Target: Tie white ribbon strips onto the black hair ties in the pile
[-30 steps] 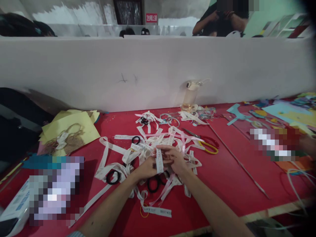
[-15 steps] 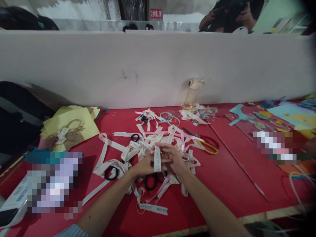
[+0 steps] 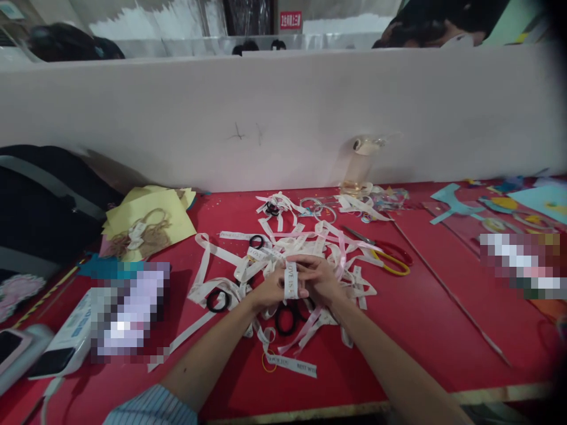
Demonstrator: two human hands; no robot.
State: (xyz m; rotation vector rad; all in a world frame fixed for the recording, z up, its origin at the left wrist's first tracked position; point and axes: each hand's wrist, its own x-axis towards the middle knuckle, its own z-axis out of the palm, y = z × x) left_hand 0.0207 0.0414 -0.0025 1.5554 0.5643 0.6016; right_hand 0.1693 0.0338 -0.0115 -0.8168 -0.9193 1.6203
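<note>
Both hands meet over a tangled heap of white printed ribbon (image 3: 230, 260) on the red table (image 3: 420, 307). My left hand (image 3: 270, 288) and my right hand (image 3: 321, 278) are closed together on a short white ribbon strip (image 3: 291, 280) with printed letters, held upright between the fingers. Black hair ties lie in the heap, one (image 3: 217, 300) to the left and a larger one (image 3: 287, 319) just below my hands. A loose printed strip (image 3: 292, 365) and a yellow rubber band (image 3: 267, 362) lie nearer me.
Scissors with red and yellow handles (image 3: 390, 258) lie right of the heap, beside a long thin stick (image 3: 447, 292). A glue bottle (image 3: 359, 168) stands against the white partition (image 3: 177, 124). Yellow paper with twine (image 3: 148, 224) is at left, coloured paper scraps (image 3: 452, 203) at right, a phone (image 3: 11, 348) at the near-left corner.
The view has shifted left and slightly down, so everything sits further right. My hands stay together on the ribbon strip, which now looks shorter and more wrapped around the fingers.
</note>
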